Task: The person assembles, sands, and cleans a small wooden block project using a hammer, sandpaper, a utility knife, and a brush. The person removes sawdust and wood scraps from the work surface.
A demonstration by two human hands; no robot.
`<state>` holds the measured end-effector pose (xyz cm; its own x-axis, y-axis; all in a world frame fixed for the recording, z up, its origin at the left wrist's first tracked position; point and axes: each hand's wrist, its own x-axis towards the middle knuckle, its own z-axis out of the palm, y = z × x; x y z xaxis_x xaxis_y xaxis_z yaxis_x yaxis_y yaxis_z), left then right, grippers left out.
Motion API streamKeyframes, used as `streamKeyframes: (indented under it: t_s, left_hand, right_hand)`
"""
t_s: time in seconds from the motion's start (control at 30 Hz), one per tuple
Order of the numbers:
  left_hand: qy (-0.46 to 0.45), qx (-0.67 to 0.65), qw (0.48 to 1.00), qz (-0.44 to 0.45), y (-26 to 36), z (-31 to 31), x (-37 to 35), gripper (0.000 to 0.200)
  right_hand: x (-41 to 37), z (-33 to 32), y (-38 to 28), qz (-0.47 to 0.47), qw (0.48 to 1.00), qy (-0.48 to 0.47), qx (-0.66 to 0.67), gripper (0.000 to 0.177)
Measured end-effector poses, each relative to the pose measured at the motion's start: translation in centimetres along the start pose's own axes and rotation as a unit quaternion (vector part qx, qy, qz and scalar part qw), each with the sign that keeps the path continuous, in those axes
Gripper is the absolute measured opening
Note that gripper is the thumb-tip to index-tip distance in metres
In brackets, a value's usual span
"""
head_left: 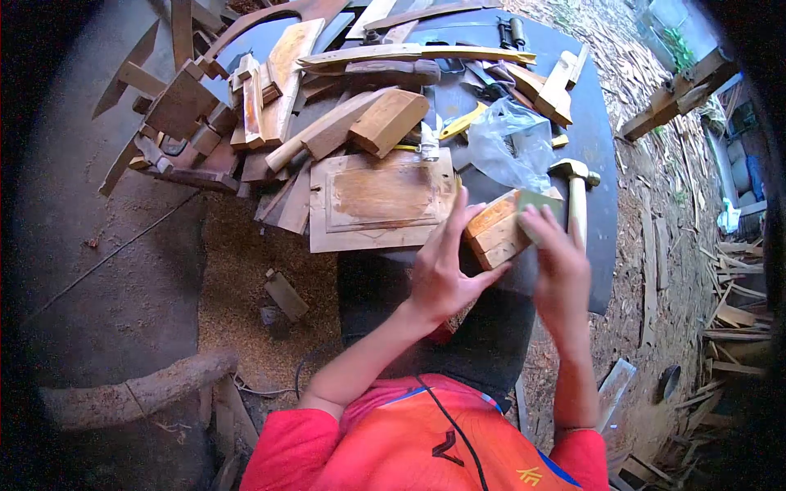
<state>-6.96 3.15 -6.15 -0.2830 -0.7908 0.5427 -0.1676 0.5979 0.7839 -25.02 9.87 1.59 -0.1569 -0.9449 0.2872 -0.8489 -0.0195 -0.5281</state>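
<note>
Held above the front of the dark table is a wooden block (495, 234), orange-brown on top with a paler side. My left hand (442, 266) grips it from the left, thumb beneath and fingers raised along its far side. My right hand (559, 262), slightly blurred, presses a greenish flat piece (536, 202) against the block's right end. Left of my hands lies a carved wooden panel (381, 200). A hammer (577, 188) with a pale handle rests just right of my right hand.
The dark table (602, 237) carries a clear plastic bag (512, 143), a yellow-handled tool (461, 121), a thick wood block (389, 121) and piled boards. A wooden clamp-like structure (184, 106) stands at the left. A log (139, 391) lies lower left. Scraps cover the ground at right.
</note>
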Motion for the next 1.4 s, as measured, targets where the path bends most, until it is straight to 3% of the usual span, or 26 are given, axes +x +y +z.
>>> streamKeyframes:
  t_s: [0.07, 0.1, 0.23, 0.33, 0.37, 0.47, 0.5, 0.6, 0.73, 0.77, 0.87, 0.93, 1.0, 1.07, 1.13, 1.2, 1.27, 1.37, 1.4]
  left_hand:
    - [-0.002, 0.043, 0.995, 0.085, 0.2, 0.0, 0.4, 0.111]
    - [-0.033, 0.043, 0.992, 0.113, 0.7, -0.2, 0.8, 0.095]
    - [-0.067, 0.104, 0.95, 0.287, 0.0, 1.2, 1.0, 0.081]
    - [-0.113, 0.023, 0.957, 0.268, 1.1, 1.4, -0.2, 0.082]
    - [-0.102, -0.022, 0.957, 0.272, 0.9, 1.8, -0.4, 0.097]
    - [0.013, 0.022, 0.987, 0.157, 2.5, 2.4, 0.1, 0.119]
    - [-0.004, 0.039, 0.992, 0.119, 2.5, 2.5, 0.2, 0.133]
    - [-0.041, -0.046, 0.998, 0.018, 2.2, 3.8, -0.4, 0.131]
    - [-0.018, 0.015, 1.0, 0.013, 3.5, 4.4, 0.0, 0.138]
    - [-0.018, -0.016, 1.0, -0.014, 3.3, 5.0, -0.2, 0.133]
    - [-0.032, 0.062, 0.997, 0.016, 3.1, 4.7, 0.3, 0.126]
    - [-0.068, -0.042, 0.99, -0.114, 3.5, 3.1, 0.9, 0.11]
    - [-0.097, -0.019, 0.993, -0.065, 2.2, 2.9, 1.1, 0.098]
    - [-0.082, -0.027, 0.993, -0.074, 2.4, 3.2, 0.9, 0.09]
    - [-0.071, -0.023, 0.994, -0.08, 2.0, 3.4, 1.0, 0.084]
    - [-0.078, -0.003, 0.993, -0.094, 1.6, 3.1, 0.3, 0.081]
    - [-0.089, -0.005, 0.992, -0.084, 1.9, 2.8, 0.6, 0.076]
    - [-0.061, -0.025, 0.996, -0.059, 2.6, 3.1, 1.3, 0.063]
    - [-0.071, -0.015, 0.996, -0.05, 2.3, 2.9, 1.1, 0.065]
  right_hand:
    - [0.0, -1.9, 0.2, 0.062, 0.996, 0.027, 0.059, 0.042]
    - [-0.2, -2.3, 0.0, 0.052, 0.997, 0.049, 0.044, 0.042]
    - [-1.4, -2.0, 0.2, 0.005, 0.997, 0.07, 0.034, 0.044]
    - [-2.7, -1.8, 1.0, 0.004, 0.997, 0.073, -0.011, 0.045]
    - [-3.1, -1.9, 1.4, 0.009, 0.997, 0.076, -0.012, 0.048]
    - [-3.6, -2.0, 2.1, 0.009, 0.996, 0.081, -0.023, 0.053]
    - [-3.6, -2.0, 1.9, 0.002, 0.996, 0.081, -0.033, 0.053]
    - [-3.4, -2.4, 0.6, -0.063, 0.996, 0.041, -0.052, 0.053]
    - [-1.0, -3.8, 2.2, -0.141, 0.989, -0.033, -0.022, 0.054]
    - [-0.5, -4.1, 2.5, -0.133, 0.99, -0.031, -0.027, 0.055]
    - [-1.0, -3.5, 1.8, -0.126, 0.992, -0.021, -0.023, 0.058]
    - [-1.3, -3.4, 0.7, -0.18, 0.98, -0.067, -0.054, 0.052]
    - [0.3, -3.0, 2.9, -0.173, 0.982, -0.018, -0.073, 0.052]
    - [2.1, -3.6, 4.2, -0.099, 0.993, 0.003, -0.067, 0.053]
    - [0.3, -2.2, 2.4, -0.105, 0.988, 0.027, -0.113, 0.054]
    - [-1.8, -2.2, -0.9, -0.156, 0.987, -0.027, -0.037, 0.054]
    - [-1.3, -2.1, 1.2, -0.162, 0.986, -0.004, -0.025, 0.055]
    - [0.7, -2.6, 3.5, -0.07, 0.994, 0.058, -0.057, 0.054]
    - [-0.2, -2.4, 1.9, -0.095, 0.988, 0.043, -0.118, 0.051]
